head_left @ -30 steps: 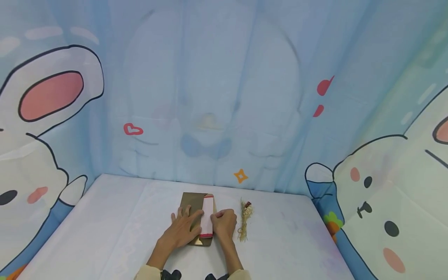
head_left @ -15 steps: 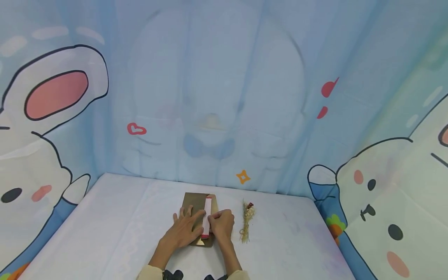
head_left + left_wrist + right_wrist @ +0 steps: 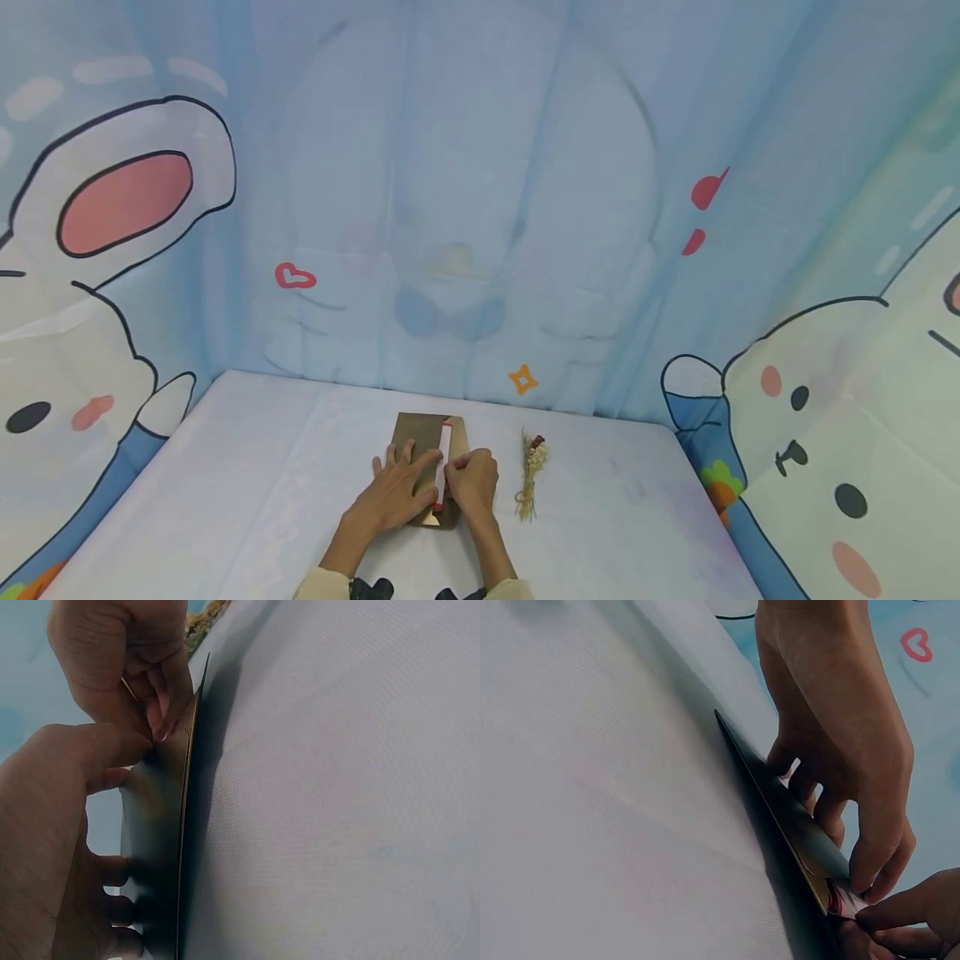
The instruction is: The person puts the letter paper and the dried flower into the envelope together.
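A flat gold-brown envelope [image 3: 411,429] lies on the white cloth. Along its right part runs a narrow strip of white paper with red ends [image 3: 444,454]. My left hand [image 3: 390,492] lies spread over the envelope, its index finger and thumb reaching the strip's left edge. On the other side, my right hand [image 3: 474,483] pinches the paper between thumb and forefinger. From the right wrist view, the envelope [image 3: 780,802] shows edge-on, with the pinkish-white paper [image 3: 847,901] and a red edge between both hands' fingertips. The left wrist view shows the envelope's dark face [image 3: 157,817].
A small bunch of dried flowers [image 3: 531,471] tied at the stems lies just right of my right hand. The white cloth [image 3: 247,467] covers the table. Behind it hangs a blue curtain [image 3: 450,208] printed with rabbits. Black wrist cameras [image 3: 372,589] are strapped at both wrists.
The visible white strip has become narrower from its right side. My right hand has moved slightly left with it, while my left hand stays on the envelope. The head view has shifted a little.
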### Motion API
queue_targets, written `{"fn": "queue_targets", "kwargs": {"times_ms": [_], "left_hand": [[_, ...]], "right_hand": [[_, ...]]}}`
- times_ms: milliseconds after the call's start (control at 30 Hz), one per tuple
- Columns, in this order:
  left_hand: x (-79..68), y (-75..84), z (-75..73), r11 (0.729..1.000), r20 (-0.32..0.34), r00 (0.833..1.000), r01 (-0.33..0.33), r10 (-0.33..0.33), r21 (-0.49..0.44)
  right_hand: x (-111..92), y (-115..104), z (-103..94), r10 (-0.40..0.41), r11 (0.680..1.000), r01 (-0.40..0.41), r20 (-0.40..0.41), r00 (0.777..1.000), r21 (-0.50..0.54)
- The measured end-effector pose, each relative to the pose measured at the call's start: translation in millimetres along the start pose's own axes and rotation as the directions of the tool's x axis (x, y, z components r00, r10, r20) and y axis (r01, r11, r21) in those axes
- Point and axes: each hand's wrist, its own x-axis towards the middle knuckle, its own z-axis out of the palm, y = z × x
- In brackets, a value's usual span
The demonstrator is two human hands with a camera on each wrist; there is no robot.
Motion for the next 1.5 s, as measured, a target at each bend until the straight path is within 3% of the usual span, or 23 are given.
{"fn": "queue_targets", "kwargs": {"times_ms": [267,533,800,1033,1100,1333,1500], "left_hand": [[0.7,0.9,-3.7,1.000,0.010,1.000,-0.007,0.007,0.001],[2.2,-2.8,-1.2,1.000,0.010,1.000,-0.004,0.004,-0.002],[1.4,-2.6,-1.2,1.000,0.009,1.000,-0.004,0.004,-0.012],[2.8,-3.5,-1.8,1.000,0.006,1.000,-0.012,0.012,-0.015],[4.2,-3.6,-2.6,1.000,-0.002,1.000,-0.017,0.017,-0.011],[4.1,-2.6,-2.5,0.999,0.009,0.999,-0.035,0.035,-0.020],[1.2,-0.6,-3.9,1.000,0.004,1.000,-0.017,0.017,-0.022]], "right_hand": [[-3,-4,4.2,0.010,1.000,-0.011,0.046,0.999,0.011],[-7,-13,5.9,0.005,0.999,-0.005,0.014,1.000,-0.042],[-21,-42,-9.9,-0.026,0.999,0.025,-0.032,0.999,-0.034],[-20,-41,-5.0,-0.013,0.998,0.011,-0.025,1.000,-0.059],[-23,-55,-13.8,0.009,0.999,-0.010,-0.007,1.000,-0.032],[-24,-58,-21.5,0.010,1.000,-0.010,0.022,1.000,-0.024],[-24,-56,-24.9,-0.054,0.998,0.054,0.017,0.998,-0.019]]}}
